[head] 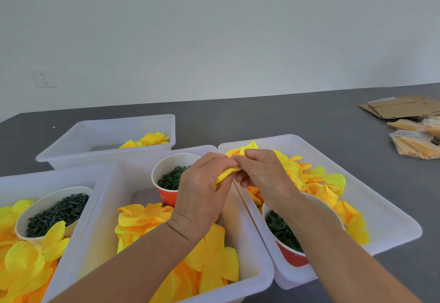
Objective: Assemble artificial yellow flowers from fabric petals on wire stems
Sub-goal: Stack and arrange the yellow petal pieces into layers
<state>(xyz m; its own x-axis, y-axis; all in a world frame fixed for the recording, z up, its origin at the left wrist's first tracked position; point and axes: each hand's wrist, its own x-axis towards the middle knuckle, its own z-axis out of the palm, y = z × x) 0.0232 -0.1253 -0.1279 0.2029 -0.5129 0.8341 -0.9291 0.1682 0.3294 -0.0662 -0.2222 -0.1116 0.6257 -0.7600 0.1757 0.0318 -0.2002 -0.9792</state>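
Observation:
Both hands meet above the gap between the middle tray (252, 264) and the right tray (392, 228). My left hand (202, 190) and my right hand (262, 174) pinch a bunch of yellow fabric petals (225, 174) between their fingertips; more petal tips (242, 149) stick up behind the right hand. No stem shows in the hands. Loose yellow and orange petals (209, 250) fill the middle tray. A red paper cup (166, 183) of small green parts stands at its back.
The right tray holds petals (333, 183) and a red cup (290, 252) of green parts under my right forearm. The left tray (14, 181) has petals and a white cup (54, 209) of dark green pieces. Finished yellow flowers (147, 139) lie in a rear tray (104, 136). Cardboard (402, 107) and bagged material (414, 145) lie far right.

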